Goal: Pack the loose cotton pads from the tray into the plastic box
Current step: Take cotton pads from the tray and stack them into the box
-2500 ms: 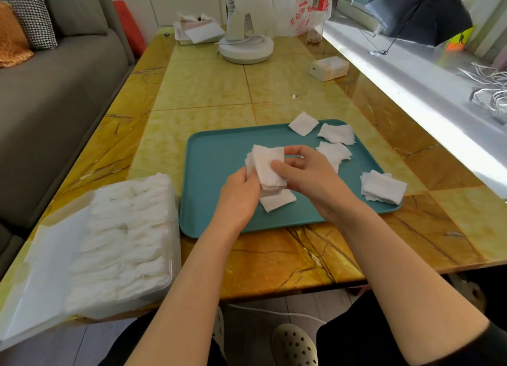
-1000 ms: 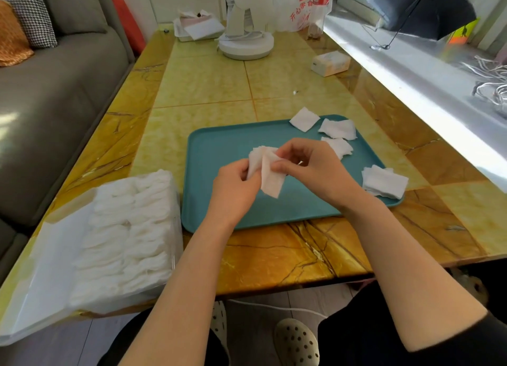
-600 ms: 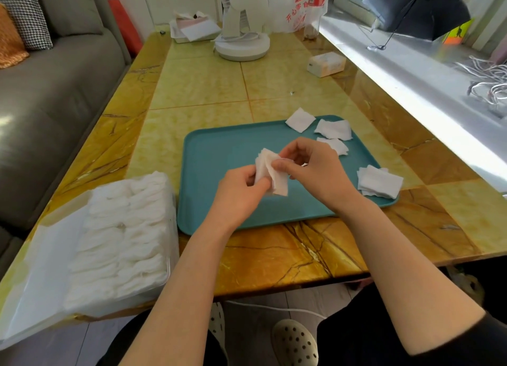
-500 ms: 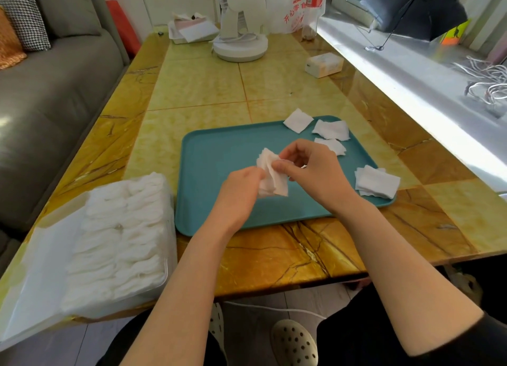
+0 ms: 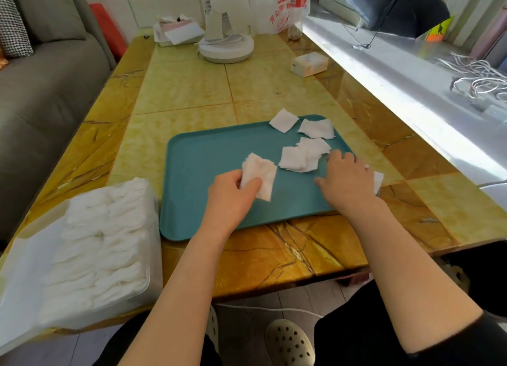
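Observation:
A teal tray (image 5: 208, 157) lies on the yellow table. My left hand (image 5: 233, 193) grips a small stack of white cotton pads (image 5: 260, 173) over the tray's middle. My right hand (image 5: 345, 182) lies palm down with fingers spread over the tray's right side, covering a pile of pads (image 5: 378, 180) at the tray's right edge. Loose pads sit further back: an overlapping pile (image 5: 304, 154), a pair (image 5: 317, 128), and one pad (image 5: 283, 120) on the far rim. The clear plastic box (image 5: 90, 253), full of rows of pads, stands at the front left with its lid open.
A white fan base (image 5: 226, 46), a small tissue pack (image 5: 310, 64), a plastic bag (image 5: 277, 6) and a paper-filled box (image 5: 178, 34) stand at the table's far end. A grey sofa (image 5: 46, 91) runs along the left. A bright window ledge (image 5: 411, 99) runs along the right.
My right hand let go of the stack and moved right, down onto the tray's right side. My left hand keeps the stack and has lowered slightly.

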Tool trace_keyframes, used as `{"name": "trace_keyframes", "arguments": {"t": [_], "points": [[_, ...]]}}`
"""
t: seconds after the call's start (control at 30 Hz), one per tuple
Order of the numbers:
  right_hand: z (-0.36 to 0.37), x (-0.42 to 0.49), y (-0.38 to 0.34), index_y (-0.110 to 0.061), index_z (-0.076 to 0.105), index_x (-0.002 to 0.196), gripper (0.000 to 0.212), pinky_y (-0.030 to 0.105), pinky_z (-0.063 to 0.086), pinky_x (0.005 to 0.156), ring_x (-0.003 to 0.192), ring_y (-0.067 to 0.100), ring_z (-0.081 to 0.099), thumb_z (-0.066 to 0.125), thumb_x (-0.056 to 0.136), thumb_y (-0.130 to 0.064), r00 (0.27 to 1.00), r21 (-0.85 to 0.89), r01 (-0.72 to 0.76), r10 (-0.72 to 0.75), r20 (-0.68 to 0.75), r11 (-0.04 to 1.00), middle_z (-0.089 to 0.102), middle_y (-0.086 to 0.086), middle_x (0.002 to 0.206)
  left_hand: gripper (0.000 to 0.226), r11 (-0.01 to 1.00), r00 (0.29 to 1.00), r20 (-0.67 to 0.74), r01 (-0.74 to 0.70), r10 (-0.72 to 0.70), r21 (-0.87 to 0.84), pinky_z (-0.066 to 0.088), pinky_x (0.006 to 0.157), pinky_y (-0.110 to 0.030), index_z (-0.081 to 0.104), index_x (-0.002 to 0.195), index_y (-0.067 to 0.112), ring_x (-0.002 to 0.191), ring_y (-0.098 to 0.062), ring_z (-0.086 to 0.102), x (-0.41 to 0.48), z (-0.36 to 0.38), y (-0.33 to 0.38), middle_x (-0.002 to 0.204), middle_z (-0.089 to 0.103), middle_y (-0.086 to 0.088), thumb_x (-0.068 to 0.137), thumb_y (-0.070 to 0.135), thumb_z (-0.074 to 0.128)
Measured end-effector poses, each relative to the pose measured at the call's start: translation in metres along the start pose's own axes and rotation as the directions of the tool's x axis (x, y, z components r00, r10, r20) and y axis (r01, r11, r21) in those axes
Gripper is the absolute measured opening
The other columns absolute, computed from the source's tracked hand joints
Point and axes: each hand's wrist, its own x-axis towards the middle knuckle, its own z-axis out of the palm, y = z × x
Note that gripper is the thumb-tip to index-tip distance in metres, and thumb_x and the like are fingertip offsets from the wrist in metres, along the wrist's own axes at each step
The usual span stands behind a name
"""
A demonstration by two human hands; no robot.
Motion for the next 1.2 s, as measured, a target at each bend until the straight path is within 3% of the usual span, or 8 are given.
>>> {"name": "trace_keyframes", "arguments": {"t": [0.2, 0.3, 0.43, 0.57, 0.8, 1.0, 1.1, 1.2], "points": [[0.004, 0.004, 0.013, -0.004, 0.033, 0.131, 0.047, 0.041, 0.037, 0.100, 0.122, 0.036, 0.042, 0.056, 0.093, -0.019, 0.992, 0.063, -0.058, 0.051, 0.112, 0.996, 0.041, 0.020, 0.133, 0.022, 1.000, 1.000, 0.022, -0.002, 0.003, -0.009, 0.031, 0.052, -0.020, 0.066, 0.087, -0.004, 0.063, -0.015, 0.044, 0.000, 0.006, 0.003, 0.072, 0.056, -0.006, 0.089, 0.016, 0.058], [0.005, 0.008, 0.015, -0.007, 0.039, 0.131, 0.051, 0.037, 0.043, 0.094, 0.116, 0.032, 0.049, 0.064, 0.087, -0.017, 0.989, 0.387, -0.070, 0.012, 0.150, 0.919, 0.048, 0.016, 0.130, 0.022, 1.000, 0.999, 0.034, 0.006, -0.005, -0.024, 0.034, 0.059, -0.027, 0.066, 0.091, -0.004, 0.069, -0.017, 0.048, -0.002, 0.008, 0.004, 0.080, 0.061, -0.012, 0.089, 0.017, 0.058], [0.005, 0.000, 0.001, -0.014, 0.049, 0.125, 0.048, 0.020, 0.051, 0.072, 0.093, 0.018, 0.062, 0.068, 0.082, -0.007, 0.971, 0.724, 0.021, -0.187, 0.151, 0.689, 0.056, 0.005, 0.120, 0.020, 1.000, 0.999, 0.032, 0.012, -0.011, -0.021, 0.037, 0.062, -0.028, 0.067, 0.093, -0.001, 0.073, -0.018, 0.052, -0.004, 0.007, 0.004, 0.088, 0.066, -0.016, 0.090, 0.017, 0.058], [0.007, 0.002, 0.002, -0.017, 0.052, 0.121, 0.050, 0.022, 0.042, 0.073, 0.090, 0.013, 0.052, 0.075, 0.077, -0.015, 0.977, 0.597, 0.178, -0.211, -0.014, 0.782, 0.056, 0.000, 0.113, 0.019, 1.000, 0.999, 0.035, 0.021, -0.020, -0.011, 0.037, 0.059, -0.026, 0.067, 0.093, 0.002, 0.071, -0.016, 0.051, -0.004, 0.006, 0.004, 0.087, 0.065, -0.013, 0.091, 0.018, 0.057], [0.012, 0.002, 0.006, -0.017, 0.056, 0.117, 0.046, 0.029, 0.043, 0.080, 0.097, 0.017, 0.053, 0.076, 0.077, -0.025, 0.962, 0.461, 0.161, -0.242, 0.123, 0.873, 0.053, -0.003, 0.102, 0.020, 1.000, 0.999, 0.038, 0.026, -0.026, -0.006, 0.033, 0.056, -0.025, 0.066, 0.091, 0.000, 0.065, -0.013, 0.046, -0.004, 0.005, 0.006, 0.075, 0.057, -0.005, 0.091, 0.018, 0.057], [0.010, 0.003, 0.002, -0.024, 0.056, 0.089, 0.012, 0.029, 0.041, 0.070, 0.084, 0.016, 0.055, 0.066, 0.085, -0.029, 0.972, 0.469, 0.219, -0.231, -0.033, 0.855, 0.060, -0.003, 0.091, 0.019, 0.999, 0.999, 0.013, 0.045, -0.045, -0.001, 0.035, 0.057, -0.027, 0.065, 0.092, 0.001, 0.069, -0.016, 0.048, -0.003, 0.005, 0.006, 0.081, 0.060, -0.009, 0.091, 0.018, 0.056], [-0.005, -0.001, -0.003, -0.017, 0.062, 0.089, 0.009, 0.022, 0.044, 0.067, 0.075, 0.009, 0.057, 0.065, 0.088, -0.025, 0.976, 0.784, 0.218, -0.127, -0.178, 0.582, 0.062, -0.006, 0.081, 0.013, 0.998, 0.997, -0.042, 0.066, -0.066, -0.004, 0.035, 0.056, -0.025, 0.063, 0.090, 0.008, 0.067, -0.012, 0.048, -0.003, 0.002, 0.005, 0.078, 0.058, -0.003, 0.092, 0.018, 0.054], [-0.022, -0.013, -0.012, -0.009, 0.064, 0.099, 0.012, 0.018, 0.051, 0.065, 0.071, 0.007, 0.064, 0.062, 0.090, -0.016, 0.973, 0.996, -0.005, -0.229, 0.025, 0.089, 0.069, 0.000, 0.083, 0.015, 0.996, 0.995, -0.061, 0.075, -0.077, -0.046, 0.036, 0.059, -0.029, 0.063, 0.091, 0.005, 0.070, -0.016, 0.050, -0.002, 0.002, 0.005, 0.080, 0.060, -0.005, 0.091, 0.018, 0.054]]}}
